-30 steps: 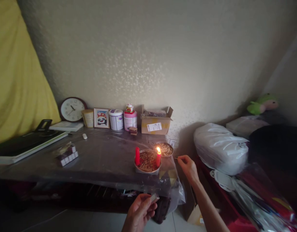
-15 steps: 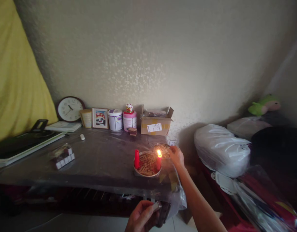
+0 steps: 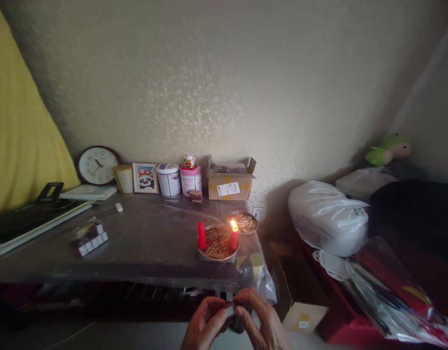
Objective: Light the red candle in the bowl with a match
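Note:
My left hand [image 3: 207,323] is closed on a small matchbox [image 3: 229,309], held low in front of the table edge. My right hand [image 3: 262,318] meets it there, its thumb and fingers closed at the box's right end; the fingers hide much of the box. Beyond them, a round metal dish [image 3: 218,258] with a brown, crusted filling carries two red candles. The right candle [image 3: 234,238] burns, while the left candle [image 3: 201,236] has no flame. Just behind stands a second dish [image 3: 256,226] full of matchsticks.
A plastic-covered table [image 3: 154,233] bears a pack of small boxes [image 3: 90,238] at left. Along the wall stand a clock [image 3: 98,165], a framed panda picture [image 3: 146,178], tins and a cardboard box [image 3: 229,188]. White bags [image 3: 328,218] lie at right, above an open carton [image 3: 304,316].
My right hand has drawn back from the matchstick dish to the matchbox in my left hand. The view has shifted slightly, and the right candle keeps burning.

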{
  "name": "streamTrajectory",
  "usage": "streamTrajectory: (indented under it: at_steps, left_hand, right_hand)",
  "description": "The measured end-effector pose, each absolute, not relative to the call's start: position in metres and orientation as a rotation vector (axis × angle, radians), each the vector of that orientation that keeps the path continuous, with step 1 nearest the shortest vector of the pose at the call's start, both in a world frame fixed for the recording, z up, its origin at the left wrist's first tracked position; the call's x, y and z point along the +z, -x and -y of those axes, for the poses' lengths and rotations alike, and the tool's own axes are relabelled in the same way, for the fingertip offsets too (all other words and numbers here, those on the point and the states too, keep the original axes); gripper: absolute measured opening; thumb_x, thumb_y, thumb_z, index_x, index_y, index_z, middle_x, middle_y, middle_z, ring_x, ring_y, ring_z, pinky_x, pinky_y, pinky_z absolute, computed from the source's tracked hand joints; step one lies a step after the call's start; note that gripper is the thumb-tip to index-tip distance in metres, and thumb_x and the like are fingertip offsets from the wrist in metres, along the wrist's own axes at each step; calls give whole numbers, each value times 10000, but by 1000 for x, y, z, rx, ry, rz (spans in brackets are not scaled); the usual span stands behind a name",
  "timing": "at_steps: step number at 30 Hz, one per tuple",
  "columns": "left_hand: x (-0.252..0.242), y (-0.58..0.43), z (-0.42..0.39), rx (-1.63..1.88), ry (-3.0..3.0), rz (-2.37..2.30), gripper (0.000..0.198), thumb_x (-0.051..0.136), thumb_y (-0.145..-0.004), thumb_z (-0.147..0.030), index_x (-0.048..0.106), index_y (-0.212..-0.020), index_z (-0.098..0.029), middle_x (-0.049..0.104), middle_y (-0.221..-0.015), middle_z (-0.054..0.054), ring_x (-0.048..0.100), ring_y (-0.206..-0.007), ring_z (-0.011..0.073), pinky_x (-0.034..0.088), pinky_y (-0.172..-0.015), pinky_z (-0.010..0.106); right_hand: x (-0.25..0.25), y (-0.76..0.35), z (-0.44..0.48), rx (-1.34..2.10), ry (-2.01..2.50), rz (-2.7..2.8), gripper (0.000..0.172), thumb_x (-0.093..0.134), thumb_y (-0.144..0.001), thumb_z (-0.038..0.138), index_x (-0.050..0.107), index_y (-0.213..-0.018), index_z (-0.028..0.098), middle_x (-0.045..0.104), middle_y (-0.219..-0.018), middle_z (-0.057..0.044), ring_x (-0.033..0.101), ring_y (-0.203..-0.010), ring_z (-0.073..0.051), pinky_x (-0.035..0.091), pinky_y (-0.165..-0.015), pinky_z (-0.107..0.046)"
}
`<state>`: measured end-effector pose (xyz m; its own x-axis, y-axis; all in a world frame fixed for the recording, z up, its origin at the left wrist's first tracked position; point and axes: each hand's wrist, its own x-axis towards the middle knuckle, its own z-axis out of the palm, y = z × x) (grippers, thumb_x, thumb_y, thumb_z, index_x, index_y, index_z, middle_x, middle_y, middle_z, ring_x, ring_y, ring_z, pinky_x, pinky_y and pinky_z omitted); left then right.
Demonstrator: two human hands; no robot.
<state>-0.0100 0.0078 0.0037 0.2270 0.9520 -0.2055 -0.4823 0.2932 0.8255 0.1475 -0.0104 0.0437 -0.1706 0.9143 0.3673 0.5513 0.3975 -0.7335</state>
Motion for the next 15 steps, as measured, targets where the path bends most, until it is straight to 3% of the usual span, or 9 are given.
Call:
streamTrajectory:
  at_steps: [5,15]
  left_hand:
    - [9,7,-7,1175,-952,-919,283,738,-621,-441,639,-715,-194,668,-672,28,583,-695,199,411,-661,295]
    - [5,7,-8,1200,-1014,-801,273,724,-633,-381,619,-797,-190,689,-769,69,612,-760,227,429,-697,317]
  right_hand:
    - [41,-150,12,749,1293,1815,296,465,-871,474,623,-920,229,690,-828,-35,655,-767,-187,529,-706,-267]
    - [47,-147,9,697,1214,1770,191,637,-761,426,670,-889,289,725,-830,-29,686,-759,-213,554,-692,-284]
